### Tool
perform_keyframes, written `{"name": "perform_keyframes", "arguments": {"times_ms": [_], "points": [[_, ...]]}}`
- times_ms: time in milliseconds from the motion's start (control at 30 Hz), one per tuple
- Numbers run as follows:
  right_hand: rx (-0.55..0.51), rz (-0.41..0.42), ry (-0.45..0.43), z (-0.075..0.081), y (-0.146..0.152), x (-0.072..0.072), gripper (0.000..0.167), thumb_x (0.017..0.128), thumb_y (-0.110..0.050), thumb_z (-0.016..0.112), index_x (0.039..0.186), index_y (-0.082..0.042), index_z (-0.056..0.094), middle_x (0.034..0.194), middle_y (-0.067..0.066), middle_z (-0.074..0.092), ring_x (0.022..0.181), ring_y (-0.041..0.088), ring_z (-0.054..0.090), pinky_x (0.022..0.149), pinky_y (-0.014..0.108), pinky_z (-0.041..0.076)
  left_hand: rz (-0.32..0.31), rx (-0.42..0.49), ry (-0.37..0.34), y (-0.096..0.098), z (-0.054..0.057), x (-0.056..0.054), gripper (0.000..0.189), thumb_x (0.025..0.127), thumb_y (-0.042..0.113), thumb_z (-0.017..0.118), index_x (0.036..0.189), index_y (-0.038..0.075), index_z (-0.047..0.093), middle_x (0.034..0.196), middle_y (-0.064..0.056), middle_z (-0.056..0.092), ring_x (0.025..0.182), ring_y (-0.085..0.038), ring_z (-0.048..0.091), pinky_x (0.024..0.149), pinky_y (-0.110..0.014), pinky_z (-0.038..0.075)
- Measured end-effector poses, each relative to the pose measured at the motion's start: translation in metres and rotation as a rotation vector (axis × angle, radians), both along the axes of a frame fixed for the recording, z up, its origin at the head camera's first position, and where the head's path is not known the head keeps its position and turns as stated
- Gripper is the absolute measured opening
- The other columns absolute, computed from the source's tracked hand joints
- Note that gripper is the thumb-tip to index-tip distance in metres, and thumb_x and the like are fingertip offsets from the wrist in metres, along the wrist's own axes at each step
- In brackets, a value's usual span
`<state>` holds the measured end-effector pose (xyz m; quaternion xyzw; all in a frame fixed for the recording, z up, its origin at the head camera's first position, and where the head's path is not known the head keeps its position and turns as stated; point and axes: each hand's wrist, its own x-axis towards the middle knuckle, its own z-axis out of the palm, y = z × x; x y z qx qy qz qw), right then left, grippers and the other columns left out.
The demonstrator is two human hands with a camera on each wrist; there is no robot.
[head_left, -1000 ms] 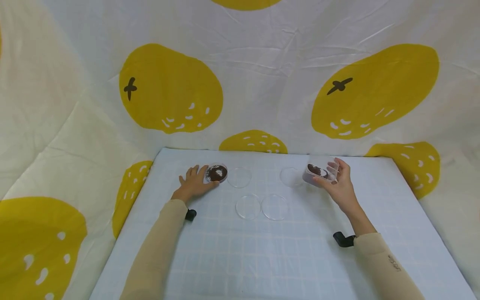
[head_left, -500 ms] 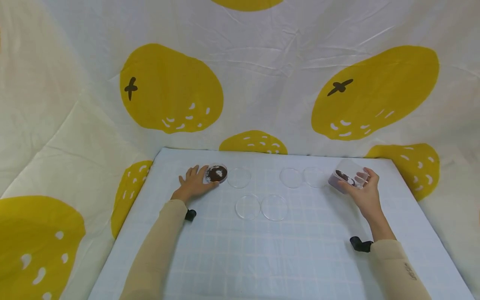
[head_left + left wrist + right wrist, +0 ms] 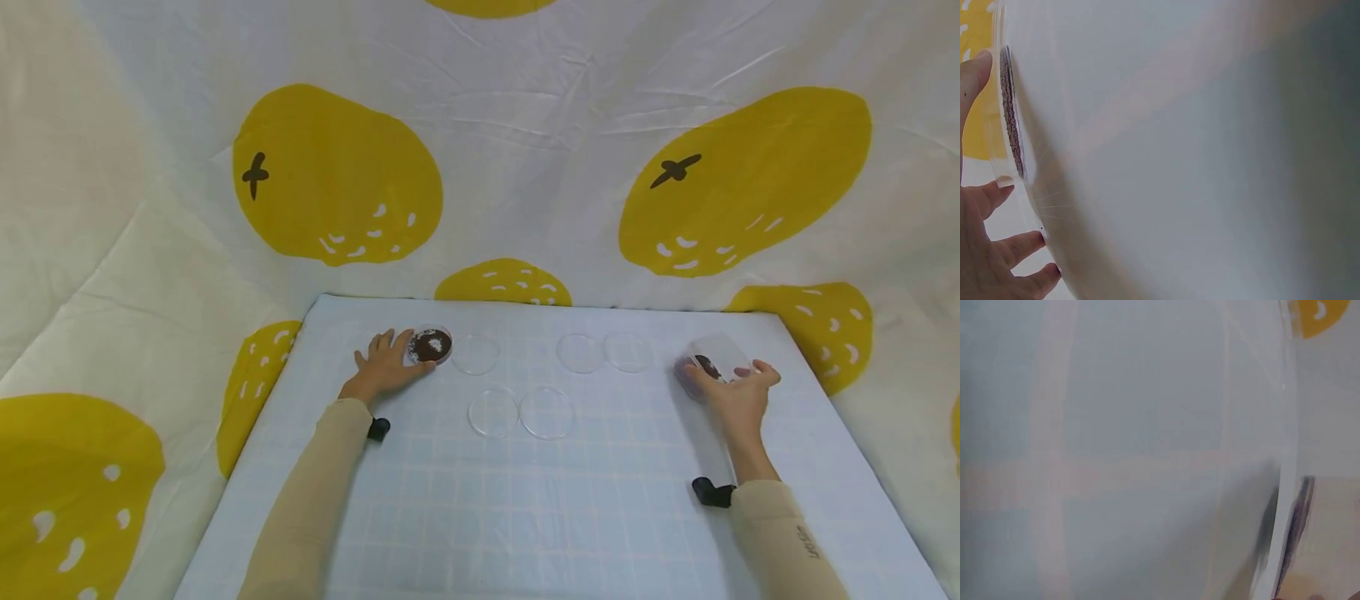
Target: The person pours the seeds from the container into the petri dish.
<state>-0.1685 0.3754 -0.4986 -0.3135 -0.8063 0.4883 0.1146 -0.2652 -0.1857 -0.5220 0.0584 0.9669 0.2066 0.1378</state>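
Observation:
At the table's back left, a round clear dish (image 3: 431, 345) holds brown granules with white specks. My left hand (image 3: 385, 367) has its thumb and index finger at the dish's sides, pinching it, while the other fingers spread on the table. In the left wrist view the brown layer (image 3: 1011, 112) shows edge-on between thumb and index finger. Toward the back right, my right hand (image 3: 738, 404) grips a clear plastic box (image 3: 723, 354) with dark granules inside, tilted. Its wall and dark contents (image 3: 1297, 528) are at the right edge of the right wrist view; most of that hand is cut off there.
Several clear round dishes lie on the pale blue checked cloth (image 3: 450, 517): one clear dish (image 3: 476, 355) beside the filled one, a back pair (image 3: 580, 354), and a front pair (image 3: 492, 412). A cloth with yellow fruit print (image 3: 337, 175) hangs behind the table.
My right hand has carried the clear box rightward, then slightly down toward the cloth. The back dish it had covered now shows. The left hand stays at its dish.

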Motion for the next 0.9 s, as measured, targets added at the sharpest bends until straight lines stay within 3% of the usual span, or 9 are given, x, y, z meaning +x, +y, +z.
{"name": "perform_keyframes", "arguments": {"times_ms": [200,500,900], "points": [[0.091,0.019,-0.063,-0.009,0.000,-0.003,0.121,0.078,-0.060,0.076,0.153,-0.004,0.000,0.146,0.032,0.015,0.130,0.045,0.032,0.111,0.053,0.029,-0.002,0.010,-0.005,0.000,0.001,0.001,0.098,0.087,0.074,0.055,0.160,0.018,0.020,0.162,-0.027,0.009,0.147,-0.049,0.003,0.104,-0.079,-0.004],[0.118,-0.013,-0.088,-0.019,-0.005,-0.006,0.120,0.074,-0.066,0.076,0.150,0.000,0.009,0.145,0.032,0.016,0.130,0.045,0.027,0.109,0.054,0.029,-0.001,0.020,0.000,-0.001,0.001,0.000,0.098,0.087,0.074,0.055,0.160,0.020,0.021,0.162,-0.026,0.010,0.147,-0.048,0.003,0.105,-0.078,-0.006],[0.096,-0.013,-0.088,-0.015,-0.009,-0.004,0.130,0.074,-0.067,0.075,0.157,-0.007,-0.005,0.154,0.031,0.007,0.139,0.049,0.019,0.112,0.060,0.025,-0.015,-0.003,-0.002,-0.002,-0.003,-0.002,0.099,0.086,0.077,0.052,0.161,0.020,0.018,0.162,-0.025,0.009,0.147,-0.048,0.003,0.104,-0.079,-0.003]]}}
